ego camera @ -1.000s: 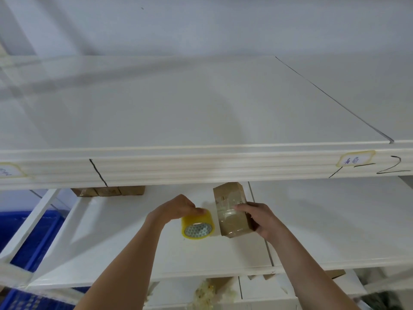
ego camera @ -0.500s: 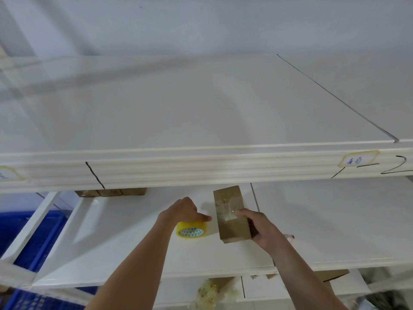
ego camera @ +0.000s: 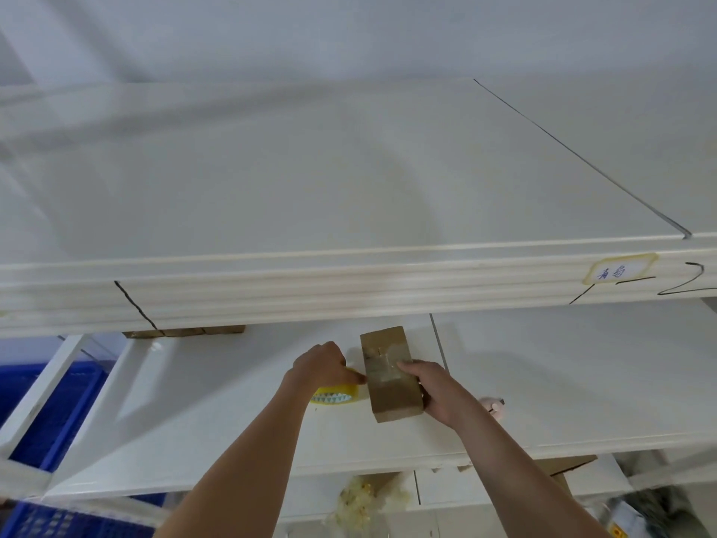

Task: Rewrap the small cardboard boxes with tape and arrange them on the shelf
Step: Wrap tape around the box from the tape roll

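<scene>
Right grip (ego camera: 434,394) holding box (ego camera: 392,378), left grip (ego camera: 322,366) seemingly on tape (ego camera: 336,394)

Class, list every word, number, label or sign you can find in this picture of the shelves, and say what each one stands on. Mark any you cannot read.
"2", a handwritten mark on the front edge of the upper shelf, at the right.
Yellow-bordered label on the same edge: blue handwritten characters, too blurred to read.
Tape roll: a printed pattern inside, no legible text.
Cardboard box: no text visible.
</scene>
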A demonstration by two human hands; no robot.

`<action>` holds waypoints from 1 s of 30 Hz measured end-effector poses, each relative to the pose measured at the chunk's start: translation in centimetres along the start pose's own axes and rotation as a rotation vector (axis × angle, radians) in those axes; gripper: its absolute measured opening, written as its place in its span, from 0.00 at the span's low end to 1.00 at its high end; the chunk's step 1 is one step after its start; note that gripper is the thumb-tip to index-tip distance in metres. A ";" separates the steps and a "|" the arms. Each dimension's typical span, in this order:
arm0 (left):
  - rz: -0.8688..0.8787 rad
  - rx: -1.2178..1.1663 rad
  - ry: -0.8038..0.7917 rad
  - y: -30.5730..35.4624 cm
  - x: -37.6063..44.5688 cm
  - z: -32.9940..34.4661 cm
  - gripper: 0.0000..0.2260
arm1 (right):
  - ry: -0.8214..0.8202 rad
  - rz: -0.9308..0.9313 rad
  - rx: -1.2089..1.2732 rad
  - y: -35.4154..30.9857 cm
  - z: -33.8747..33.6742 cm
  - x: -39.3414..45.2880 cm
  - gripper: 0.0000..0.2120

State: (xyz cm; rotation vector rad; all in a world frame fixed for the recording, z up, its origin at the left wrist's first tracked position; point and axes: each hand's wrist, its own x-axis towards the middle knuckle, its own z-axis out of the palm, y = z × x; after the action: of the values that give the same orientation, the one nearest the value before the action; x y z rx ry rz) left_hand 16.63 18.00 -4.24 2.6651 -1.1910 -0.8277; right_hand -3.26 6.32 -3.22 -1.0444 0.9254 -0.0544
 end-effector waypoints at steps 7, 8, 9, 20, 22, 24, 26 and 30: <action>-0.034 0.053 0.000 1.2 -0.2 -0.6 0.28 | 0.234 -0.023 -0.325 -0.2 0.8 1.6 0.35; -0.036 0.049 0.006 1.1 -0.1 -0.6 0.27 | 0.214 -0.005 -0.292 -0.3 0.8 1.6 0.34; -0.032 0.052 0.013 1.0 0.0 -0.6 0.27 | 0.192 0.006 -0.282 -0.3 0.8 1.4 0.33; 0.004 -0.014 -0.032 -0.1 0.3 -1.6 0.25 | 0.251 -0.013 -0.394 0.8 0.2 2.3 0.31; 0.018 -0.052 -0.051 -0.4 0.3 -2.2 0.25 | 0.288 -0.008 -0.419 1.2 0.3 2.4 0.30; 0.018 -0.056 -0.066 -1.0 0.2 -2.5 0.23 | 0.316 -0.004 -0.428 1.4 0.3 2.7 0.30; -0.007 -0.061 -0.073 -1.7 0.3 -2.2 0.20 | 0.332 -0.002 -0.459 1.5 0.5 2.9 0.29; -0.034 -0.069 -0.063 -2.0 0.5 -1.6 0.19 | 0.371 0.009 -0.551 1.3 0.7 3.1 0.22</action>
State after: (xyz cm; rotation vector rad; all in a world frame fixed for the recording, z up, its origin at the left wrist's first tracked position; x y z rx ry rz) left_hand 19.06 18.81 -3.67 2.6291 -1.1124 -0.9473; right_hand -1.30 6.17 -5.99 -1.5730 1.3238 0.0176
